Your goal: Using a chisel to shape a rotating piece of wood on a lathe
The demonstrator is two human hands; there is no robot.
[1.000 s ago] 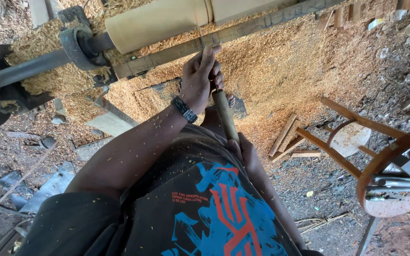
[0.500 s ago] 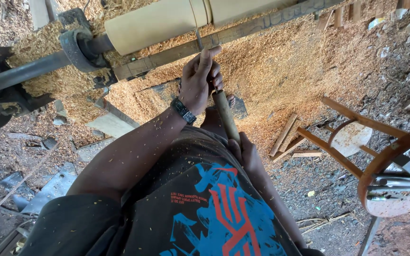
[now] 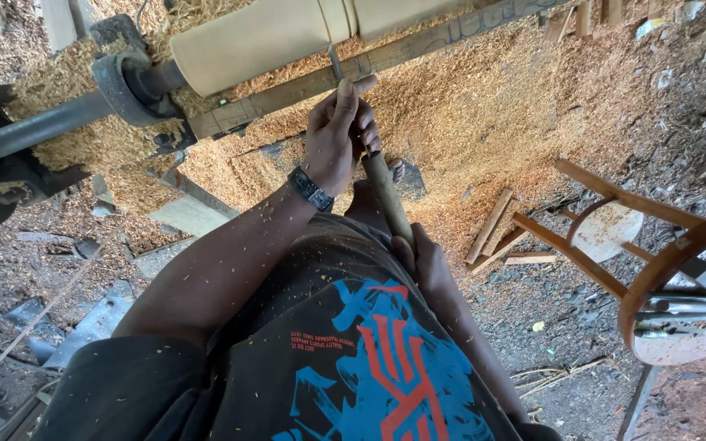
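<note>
Lathe end: at far left a dark metal shaft (image 3: 38,126) runs into a round grey collar (image 3: 120,82), which carries the pale wooden cylinder (image 3: 259,45) lying across the top of the view.

Rest bar: a long wooden rail (image 3: 304,88) runs just below the cylinder, and the tool leans over it (likely for steadiness).

Your left hand (image 3: 338,135): it sits up near the rail, fingers (image 3: 367,135) wrapped tight around the front of the chisel (image 3: 386,192), thumb stretched forward along it. A dark wristband (image 3: 311,189) circles that wrist.

Chisel: its thin metal blade (image 3: 334,61) reaches up to touch the cylinder at a turned groove; the wooden handle slopes back toward your body.

Your right hand (image 3: 425,265): low against your shirt, clamped on the handle's rear end, which braces the tool against you.

Floor: heaps of tan shavings (image 3: 484,114) spread under the lathe, with a bare foot (image 3: 396,170) showing by the handle.

Right side: a reddish wooden stool frame (image 3: 606,245) stands well apart, beside a round rusty tray (image 3: 680,339) holding metal tools.
</note>
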